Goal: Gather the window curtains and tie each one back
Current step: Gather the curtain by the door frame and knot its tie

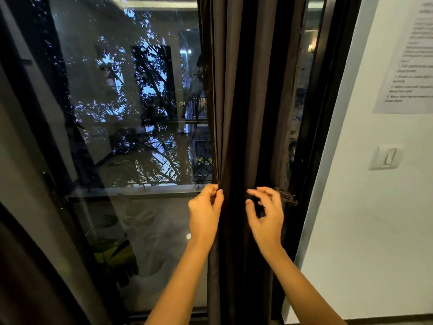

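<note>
The curtain [248,113] is plain dark brown. The window frame [325,113] is black. At 3 o'clock, the wall [375,219] is white; its sheet [407,66] is pale with dark print.

home, probably | curtain [248,113] | glass door [128,113] | wall switch [387,157]

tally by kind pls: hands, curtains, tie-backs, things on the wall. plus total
Hands: 2, left hand pinching the fabric edge, right hand
Curtains: 1, gathered curtain; dark shape at lower left may be another, cannot tell, not counted
Tie-backs: 1, tie-back
Switches: 1, switch
Paper notices: 1, notice
Total: 6
</note>
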`<state>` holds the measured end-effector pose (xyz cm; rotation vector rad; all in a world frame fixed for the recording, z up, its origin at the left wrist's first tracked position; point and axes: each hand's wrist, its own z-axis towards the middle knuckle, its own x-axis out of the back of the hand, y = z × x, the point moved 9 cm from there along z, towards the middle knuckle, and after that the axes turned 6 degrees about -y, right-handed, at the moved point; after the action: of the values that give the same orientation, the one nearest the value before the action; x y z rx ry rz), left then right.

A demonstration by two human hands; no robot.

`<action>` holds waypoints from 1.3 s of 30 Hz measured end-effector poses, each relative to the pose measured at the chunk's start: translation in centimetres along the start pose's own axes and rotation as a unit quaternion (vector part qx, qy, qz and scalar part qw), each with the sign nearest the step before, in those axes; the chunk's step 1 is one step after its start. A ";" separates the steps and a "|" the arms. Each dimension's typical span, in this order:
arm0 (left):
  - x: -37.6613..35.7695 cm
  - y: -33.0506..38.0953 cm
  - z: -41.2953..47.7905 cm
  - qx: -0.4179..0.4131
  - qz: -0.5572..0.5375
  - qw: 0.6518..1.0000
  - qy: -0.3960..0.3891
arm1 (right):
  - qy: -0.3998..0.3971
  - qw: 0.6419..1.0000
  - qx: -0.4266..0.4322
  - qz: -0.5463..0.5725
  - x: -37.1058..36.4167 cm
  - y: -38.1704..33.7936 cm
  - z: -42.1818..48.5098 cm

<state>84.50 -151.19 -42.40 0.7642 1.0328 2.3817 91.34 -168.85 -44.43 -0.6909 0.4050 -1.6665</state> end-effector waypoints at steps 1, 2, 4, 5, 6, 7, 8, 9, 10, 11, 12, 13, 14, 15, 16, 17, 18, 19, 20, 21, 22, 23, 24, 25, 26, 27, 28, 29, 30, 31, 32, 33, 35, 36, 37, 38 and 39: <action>0.0 -0.1 0.0 0.003 -0.001 1.000 -0.001 | 0.033 0.999 -0.025 -0.013 1.0 0.8 0.3; 0.0 -0.1 -0.1 0.005 -0.001 1.000 -0.002 | 0.042 0.998 -0.050 -0.020 1.5 1.5 0.6; -0.2 -0.1 -0.1 0.009 -0.003 1.000 -0.005 | -0.004 0.995 -0.095 -0.028 0.8 2.8 1.4; -0.3 0.0 -0.1 0.011 -0.006 1.000 -0.005 | -0.039 0.992 -0.110 -0.040 0.1 3.2 1.7; -0.5 0.0 -0.1 0.012 -0.006 1.000 -0.005 | -0.064 0.989 -0.114 -0.066 -0.5 3.4 1.9; -0.6 0.0 -0.1 0.013 -0.004 1.000 -0.005 | -0.074 0.987 -0.109 -0.096 -1.0 3.4 2.0; -0.8 0.0 0.0 0.014 -0.001 1.000 -0.004 | -0.072 0.985 -0.101 -0.118 -1.3 3.2 2.0; -1.0 0.0 0.0 0.016 0.002 1.000 -0.004 | -0.063 0.986 -0.095 -0.125 -1.5 2.9 1.8; -1.1 -0.1 0.0 0.017 0.005 1.000 -0.004 | -0.052 0.987 -0.092 -0.123 -1.6 2.6 1.5; -1.2 -0.1 0.0 0.019 0.008 1.000 -0.005 | -0.044 0.988 -0.088 -0.120 -1.8 2.3 1.1; -1.3 -0.1 0.0 0.019 0.011 1.000 -0.005 | -0.039 0.989 -0.077 -0.118 -2.0 1.8 0.6; -1.4 -0.1 0.0 0.019 0.013 1.000 -0.005 | -0.036 0.991 -0.062 -0.117 -2.3 1.4 0.1; -1.5 -0.1 0.0 0.019 0.013 1.000 -0.005 | -0.036 0.992 -0.044 -0.113 -2.6 1.0 -0.4; -1.6 -0.2 0.0 0.019 0.012 1.000 -0.006 | -0.039 0.993 -0.028 -0.110 -3.0 0.6 -0.9; -1.8 -0.2 0.0 0.019 0.011 1.000 -0.008 | -0.047 0.993 -0.014 -0.108 -3.4 0.3 -1.1; -1.9 -0.2 0.0 0.017 0.011 1.000 -0.009 | -0.062 0.992 -0.004 -0.106 -3.9 0.1 -1.3; -2.1 -0.2 0.0 0.015 0.011 1.000 -0.011 | -0.078 0.992 0.001 -0.101 -4.4 0.0 -1.4; -2.3 -0.1 -0.1 0.012 0.009 1.000 -0.014 | -0.091 0.991 0.001 -0.093 -4.9 0.0 -1.4; -2.4 0.0 -0.2 0.009 0.006 1.000 -0.017 | -0.099 0.992 -0.001 -0.082 -5.1 0.1 -1.3; -2.5 0.0 -0.2 0.007 0.002 1.000 -0.022 | -0.102 0.992 -0.005 -0.067 -5.2 0.2 -1.2; -2.6 0.0 -0.2 0.006 -0.004 1.000 -0.026 | -0.103 0.993 -0.009 -0.055 -5.2 0.3 -1.1; -2.6 0.0 -0.3 0.006 -0.008 1.000 -0.030 | -0.104 0.993 -0.010 -0.046 -5.1 0.3 -1.0; -2.7 0.0 -0.3 0.004 -0.008 0.999 -0.033 | -0.105 0.994 -0.010 -0.040 -5.0 0.3 -0.9; -2.7 -0.1 -0.4 0.004 -0.008 0.999 -0.035 | -0.106 0.994 -0.009 -0.034 -4.9 0.2 -0.8; -2.7 -0.2 -0.5 0.006 -0.009 0.999 -0.036 | -0.105 0.994 -0.010 -0.027 -4.8 0.3 -0.8; -2.7 -0.3 -0.6 0.009 -0.013 0.999 -0.035 | -0.104 0.994 -0.014 -0.020 -4.7 0.4 -0.7; -2.7 -0.4 -0.7 0.014 -0.020 0.999 -0.033 | -0.103 0.994 -0.022 -0.011 -4.6 0.5 -0.7; -2.6 -0.5 -0.9 0.017 -0.029 0.999 -0.032 | -0.104 0.994 -0.033 -0.001 -4.5 0.6 -0.6; -2.6 -0.5 -1.0 0.019 -0.035 0.999 -0.032 | -0.107 0.993 -0.046 0.011 -4.4 0.9 -0.6; -2.7 -0.5 -1.0 0.019 -0.040 0.998 -0.035 | -0.112 0.992 -0.057 0.022 -4.4 1.1 -0.5; -2.8 -0.6 -1.1 0.022 -0.046 0.998 -0.039 | -0.120 0.990 -0.066 0.029 -4.5 1.3 -0.5; -2.9 -0.6 -1.0 0.026 -0.055 0.997 -0.044 | -0.128 0.989 -0.067 0.033 -4.5 1.4 -0.5; -2.9 -0.5 -0.9 0.029 -0.050 0.998 -0.040 | -0.147 0.987 -0.060 0.030 -4.6 1.3 -0.5; -2.9 -0.4 -0.7 0.028 -0.036 0.998 -0.034 | -0.164 0.985 -0.056 0.026 -4.7 1.3 -0.6; -2.8 -0.4 -0.6 0.026 -0.021 0.999 -0.027 | -0.183 0.982 -0.051 0.025 -4.8 1.2 -0.6; -2.7 -0.4 -0.6 0.025 -0.010 0.999 -0.020 | -0.195 0.979 -0.043 0.024 -4.7 1.0 -0.6; -2.7 -0.5 -0.6 0.026 -0.007 1.000 -0.015 | -0.189 0.981 -0.030 0.019 -4.0 0.6 -0.6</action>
<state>86.20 -152.74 -43.94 0.8065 1.0876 2.3328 91.83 -165.17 -46.14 -1.0175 0.1946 -1.4504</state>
